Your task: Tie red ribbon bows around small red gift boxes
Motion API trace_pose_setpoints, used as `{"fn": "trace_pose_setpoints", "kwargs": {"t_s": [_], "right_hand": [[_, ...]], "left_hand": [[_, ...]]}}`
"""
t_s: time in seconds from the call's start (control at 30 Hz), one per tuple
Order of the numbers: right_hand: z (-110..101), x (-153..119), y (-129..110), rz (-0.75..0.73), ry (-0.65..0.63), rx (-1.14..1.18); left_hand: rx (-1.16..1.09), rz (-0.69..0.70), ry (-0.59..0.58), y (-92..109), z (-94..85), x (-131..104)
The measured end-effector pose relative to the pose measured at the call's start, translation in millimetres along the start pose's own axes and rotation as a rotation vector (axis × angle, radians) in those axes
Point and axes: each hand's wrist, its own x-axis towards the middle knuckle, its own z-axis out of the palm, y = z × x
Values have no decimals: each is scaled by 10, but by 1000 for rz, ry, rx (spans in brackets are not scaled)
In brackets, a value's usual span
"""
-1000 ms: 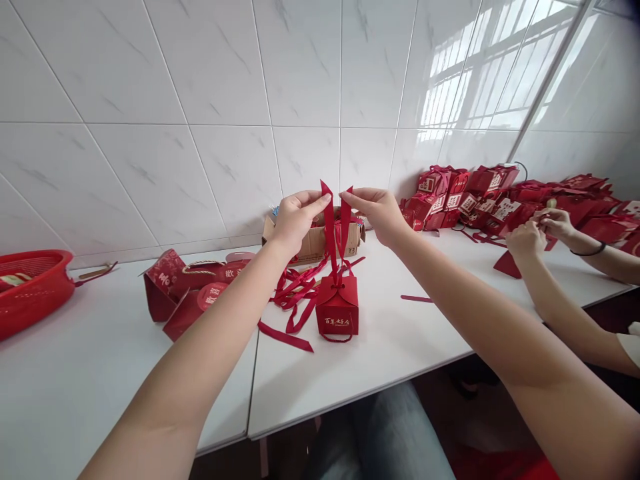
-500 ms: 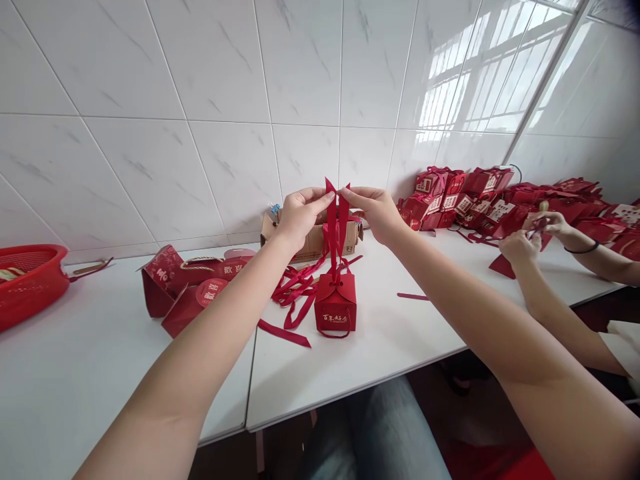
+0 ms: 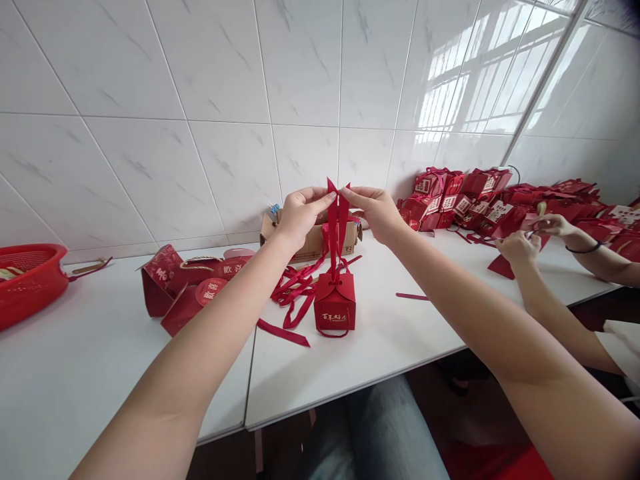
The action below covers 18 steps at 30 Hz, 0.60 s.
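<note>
My arms [image 3: 213,337]: two, stretched forward, converging above the red box [image 3: 327,303]. My left hand [image 3: 300,215]: thumb and fingertips pinching the left ribbon tail [image 3: 332,223]. My right hand [image 3: 379,212]: same pinch on the right ribbon tail [image 3: 343,217], just beside. Red box: one, upright on the white table [image 3: 395,333], pale lettering [image 3: 334,317] and cord loop [image 3: 334,335] on its front, tails rising straight from its top. Loose ribbons [image 3: 297,283]: box's left. Carton [image 3: 311,247]: behind the box.

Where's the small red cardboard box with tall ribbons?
In the head view, the box sits below centre on the white table, beneath the left hand and right hand, right of the loose red ribbons.
</note>
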Motion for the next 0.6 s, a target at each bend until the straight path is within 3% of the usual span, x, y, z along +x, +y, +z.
{"fn": "trace_pose_setpoints", "kwargs": {"t_s": [0.4,0.5,0.6], "right_hand": [[-21,64,-2,-50,66,-82],[-20,61,-6,-56,104,-118],[-20,55,-19,-54,149,-147]], "left_hand": [[-48,-45,-44,-19,4,-20],[11,-107,-85,-137,-16,-104],[125,-235,-238,-360,-55,-268]]}}
